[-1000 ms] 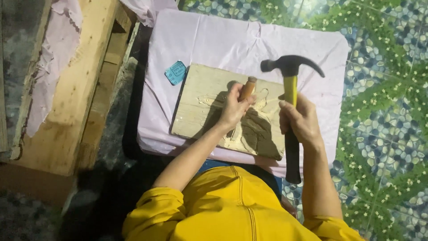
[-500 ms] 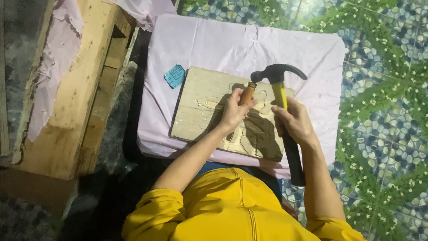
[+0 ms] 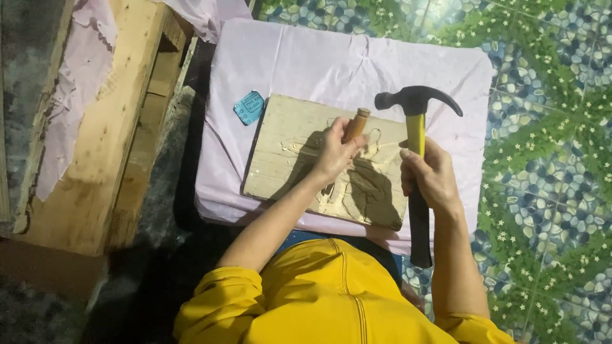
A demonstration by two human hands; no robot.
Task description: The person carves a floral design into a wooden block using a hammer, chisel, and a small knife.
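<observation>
Gripping a chisel (image 3: 356, 123), the left hand (image 3: 335, 150) has its fingers clamped round the shaft; the wooden butt sticks out above them, long axis leaning up and right, tip hidden on the board (image 3: 287, 153). Right hand (image 3: 430, 175) fingers wrap the hammer (image 3: 415, 127) handle, which runs near vertical, head above them pointing left, just beside the butt.

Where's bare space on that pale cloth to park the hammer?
Free: the pale pink cloth above the carved wooden board, and its right strip beyond the yellow-handled claw hammer. Crowded: the board, under both hands, and the small blue tag corner.
</observation>
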